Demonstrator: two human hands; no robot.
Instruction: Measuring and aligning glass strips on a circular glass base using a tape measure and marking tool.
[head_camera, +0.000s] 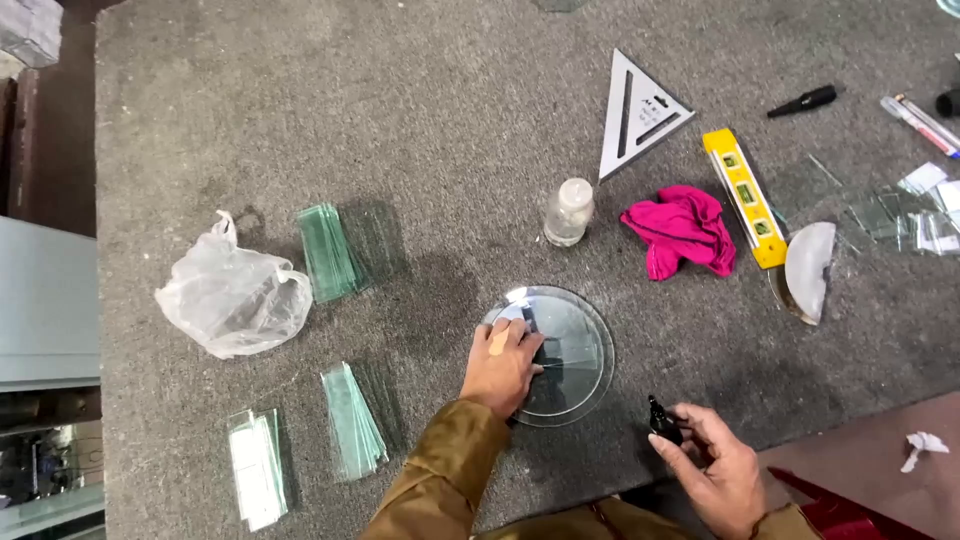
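Observation:
A round clear glass disc (578, 330) lies flat on the grey carpeted table (400, 130). My left hand (503, 366) presses down on the disc's left part, fingers spread over small glass pieces laid on it. My right hand (712, 470) hovers just right of the disc near the table's front edge, fingers closed around a small black bottle-like tool (662, 418).
Three stacks of thin green glass strips (335, 250) (355, 420) (258, 465) and a crumpled plastic bag (232, 295) lie left. Behind are a small clear jar (569, 211), pink cloth (682, 230), metal triangle square (636, 110), yellow level (745, 195), half-round glass piece (808, 268), glass scraps (915, 215).

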